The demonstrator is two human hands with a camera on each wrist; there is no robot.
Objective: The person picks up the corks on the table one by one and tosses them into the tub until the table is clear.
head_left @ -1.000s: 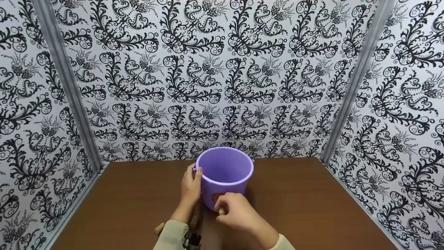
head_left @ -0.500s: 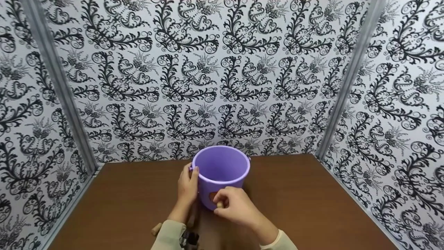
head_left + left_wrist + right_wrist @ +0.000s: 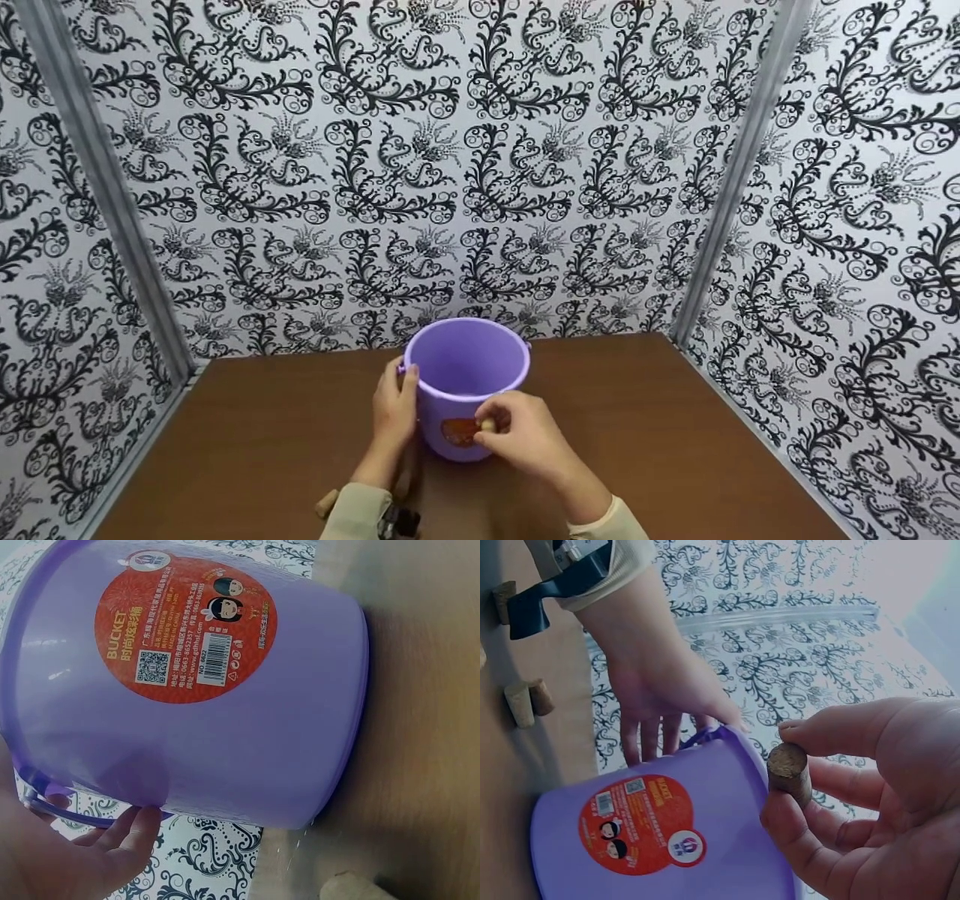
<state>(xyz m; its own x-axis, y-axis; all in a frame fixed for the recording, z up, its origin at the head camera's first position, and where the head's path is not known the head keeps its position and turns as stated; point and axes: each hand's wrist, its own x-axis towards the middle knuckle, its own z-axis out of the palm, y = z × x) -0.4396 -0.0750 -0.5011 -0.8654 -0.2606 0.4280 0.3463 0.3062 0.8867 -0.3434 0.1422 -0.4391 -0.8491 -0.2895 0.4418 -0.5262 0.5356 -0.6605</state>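
Right fingers (image 3: 847, 726) pinch a cork (image 3: 790, 772); left fingers (image 3: 649, 736) lie straight against the bucket (image 3: 225, 739).

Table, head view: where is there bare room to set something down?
Two patches of table: right of the bucket and right hand, out to the right wall; left of the left hand, out to the left wall. Crowded: near the left sleeve, where loose corks lie, and before the bucket, where the right hand holds a cork.
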